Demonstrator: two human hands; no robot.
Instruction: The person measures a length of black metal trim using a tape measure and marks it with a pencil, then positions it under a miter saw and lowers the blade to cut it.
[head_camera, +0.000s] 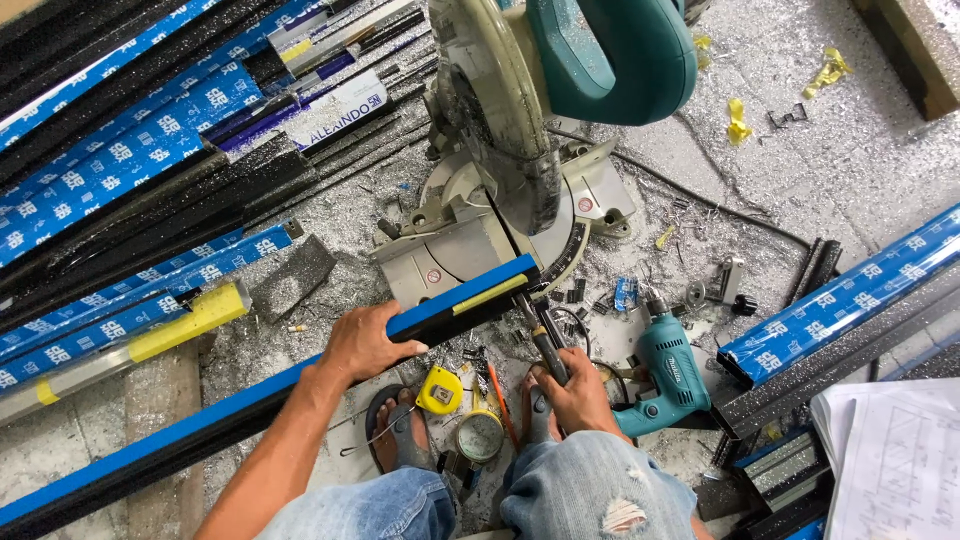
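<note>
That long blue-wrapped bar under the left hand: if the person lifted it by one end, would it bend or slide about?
The blue-wrapped bar looks like a rigid metal profile, so it would probably stay straight. Being so long, it would likely swing and feel end-heavy. Its film looks smooth, and the metal shavings everywhere may make it slippery under the left hand.

Concrete floor (860, 150) strewn with silvery metal shavings (thickest at centre); stacked blue-filmed profiles (110, 150) line the left side.
</note>
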